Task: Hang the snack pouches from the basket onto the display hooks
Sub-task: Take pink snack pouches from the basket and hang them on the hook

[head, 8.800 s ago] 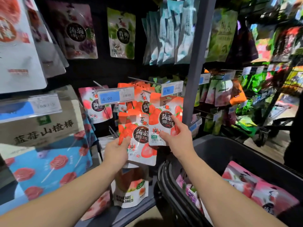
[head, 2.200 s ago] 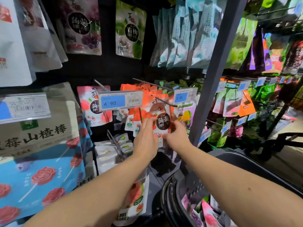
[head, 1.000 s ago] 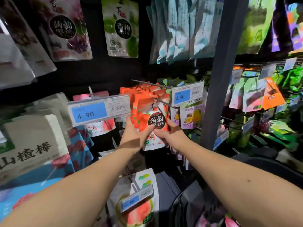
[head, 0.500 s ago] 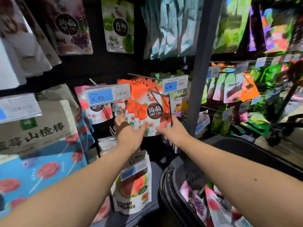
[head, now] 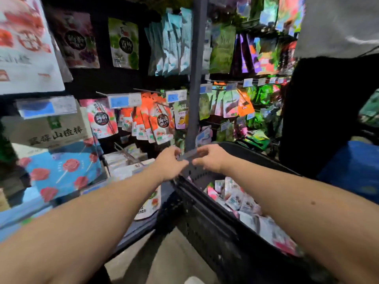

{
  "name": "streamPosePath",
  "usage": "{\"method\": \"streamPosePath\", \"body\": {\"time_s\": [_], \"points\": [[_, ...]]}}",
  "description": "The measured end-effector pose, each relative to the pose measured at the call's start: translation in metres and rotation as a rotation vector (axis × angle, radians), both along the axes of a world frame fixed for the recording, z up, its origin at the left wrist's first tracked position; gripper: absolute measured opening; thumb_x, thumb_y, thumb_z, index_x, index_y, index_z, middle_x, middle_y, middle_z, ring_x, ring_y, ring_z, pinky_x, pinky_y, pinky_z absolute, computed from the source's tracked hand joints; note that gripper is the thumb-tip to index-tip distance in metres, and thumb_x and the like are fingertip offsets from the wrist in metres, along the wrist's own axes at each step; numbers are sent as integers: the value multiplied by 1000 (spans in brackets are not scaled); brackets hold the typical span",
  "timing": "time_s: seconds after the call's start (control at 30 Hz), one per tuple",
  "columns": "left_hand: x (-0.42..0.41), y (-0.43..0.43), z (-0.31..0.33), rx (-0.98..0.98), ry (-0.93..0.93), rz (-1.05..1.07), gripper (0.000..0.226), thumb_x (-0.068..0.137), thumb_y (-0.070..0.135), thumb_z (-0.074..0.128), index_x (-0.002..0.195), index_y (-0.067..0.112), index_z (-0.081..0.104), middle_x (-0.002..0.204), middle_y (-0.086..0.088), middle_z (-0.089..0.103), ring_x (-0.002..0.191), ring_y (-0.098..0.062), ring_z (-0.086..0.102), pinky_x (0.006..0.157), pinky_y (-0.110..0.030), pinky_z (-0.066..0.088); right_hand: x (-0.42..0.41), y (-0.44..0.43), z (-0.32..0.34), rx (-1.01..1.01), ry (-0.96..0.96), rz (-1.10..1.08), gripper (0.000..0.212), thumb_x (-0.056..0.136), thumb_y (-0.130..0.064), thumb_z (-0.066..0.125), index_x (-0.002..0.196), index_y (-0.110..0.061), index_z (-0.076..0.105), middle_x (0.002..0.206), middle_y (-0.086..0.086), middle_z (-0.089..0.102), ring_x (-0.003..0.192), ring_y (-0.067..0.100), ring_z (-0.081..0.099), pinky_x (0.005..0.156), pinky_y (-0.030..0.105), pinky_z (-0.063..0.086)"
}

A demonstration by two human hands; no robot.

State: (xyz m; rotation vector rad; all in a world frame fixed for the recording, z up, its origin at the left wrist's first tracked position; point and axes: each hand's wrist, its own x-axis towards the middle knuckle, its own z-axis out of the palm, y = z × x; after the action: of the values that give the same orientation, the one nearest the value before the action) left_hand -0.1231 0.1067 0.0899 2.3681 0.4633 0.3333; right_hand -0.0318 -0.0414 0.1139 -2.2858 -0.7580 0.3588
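Far left, a large blue pouch printed with red lollipops (head: 61, 171) hangs below a grey-beige pack with dark lettering (head: 47, 130). To its right a pink pouch with a round black label (head: 101, 119) hangs behind a blue-and-white price tag (head: 124, 101). Next come the orange-red strawberry snack pouches (head: 158, 121), bunched face-forward on a metal display hook, long axes vertical, tops up. A grey upright shelf post (head: 194, 78) stands just right of them, dividing this bay from green and orange packets (head: 235, 103) beyond.

Below the hung pouches, the left hand (head: 169, 165) and right hand (head: 209, 157) meet at the near corner of the black plastic basket (head: 205, 218). Both hands' fingers are curled, tips close together around a blurred grey strip (head: 189, 155); whether they pinch it cannot be told. Inside the basket lie more pink and white snack pouches (head: 242, 199), flat and jumbled, pointing various ways. The right forearm crosses above them, hiding part of the heap.
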Motion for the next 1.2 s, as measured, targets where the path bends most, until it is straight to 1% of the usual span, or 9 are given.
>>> {"method": "streamPosePath", "body": {"time_s": [0.27, 0.47, 0.6, 0.7, 0.8, 0.9, 1.0, 1.13, 1.2], "points": [[-45, -75, 29, 53, 67, -220, 24, 90, 35, 73, 103, 16, 69, 106, -2, 70, 100, -19, 64, 83, -30, 47, -64, -112, 36, -100, -18, -145, 54, 93, -15, 73, 141, 1, 54, 128, 19, 64, 96, 33, 69, 86, 51, 60], [-33, -112, -4, 75, 107, -294, 17, 90, 28, 71, 101, 15, 72, 101, -3, 72, 98, -22, 64, 91, -36, 52, -64, -143, 6, -264, -33, -177, 52, 93, -19, 69, 141, -4, 55, 118, 15, 69, 91, 33, 73, 76, 40, 60], [14, -115, -29, 191, 220, -399, 11, 87, 30, 70, 92, 20, 68, 98, 0, 72, 96, -23, 66, 88, -37, 54, -34, -152, -36, -361, -14, -146, 51, 94, -24, 69, 141, -8, 56, 133, 11, 64, 103, 27, 66, 78, 33, 56], [50, -114, -37, 277, 330, -516, 18, 89, 33, 70, 93, 15, 70, 93, -2, 71, 90, -24, 65, 83, -37, 53, -7, -155, -61, -299, 32, -176, 54, 94, -21, 69, 145, -8, 53, 139, 9, 61, 98, 19, 57, 62, 18, 46], [75, -115, -48, 310, 487, -626, 32, 93, 34, 66, 100, 3, 69, 90, -9, 68, 81, -26, 60, 85, -41, 52, 12, -155, -88, -218, 147, -268, 48, 92, -12, 69, 136, 3, 59, 128, 24, 65, 92, 25, 63, 80, 38, 58], [95, -114, -63, 405, 646, -742, 39, 93, 39, 66, 99, 0, 68, 84, -5, 66, 76, -26, 56, 76, -35, 49, 23, -155, -105, -262, 197, -223, 55, 94, -17, 69, 145, -3, 53, 135, 16, 63, 102, 22, 62, 96, 32, 51], [109, -113, -70, 436, 772, -781, 40, 95, 45, 62, 106, 7, 69, 96, -6, 73, 77, -22, 59, 69, -32, 45, 35, -158, -114, -298, 212, -161, 54, 96, -19, 67, 147, -6, 52, 140, 11, 60, 102, 15, 53, 97, 26, 45], [129, -122, -85, 413, 848, -783, 41, 93, 50, 62, 111, 14, 68, 102, -8, 75, 78, -23, 66, 70, -33, 51, 50, -171, -119, -382, 220, -201, 52, 96, -23, 68, 143, -5, 54, 140, 13, 60, 126, 27, 57, 105, 33, 46], [139, -132, -94, 401, 852, -807, 39, 92, 50, 63, 103, 13, 69, 95, -7, 75, 74, -24, 67, 71, -34, 52, 60, -179, -121, -419, 233, -251, 48, 96, -23, 68, 138, -1, 57, 137, 16, 61, 124, 32, 59, 103, 37, 50]]}}
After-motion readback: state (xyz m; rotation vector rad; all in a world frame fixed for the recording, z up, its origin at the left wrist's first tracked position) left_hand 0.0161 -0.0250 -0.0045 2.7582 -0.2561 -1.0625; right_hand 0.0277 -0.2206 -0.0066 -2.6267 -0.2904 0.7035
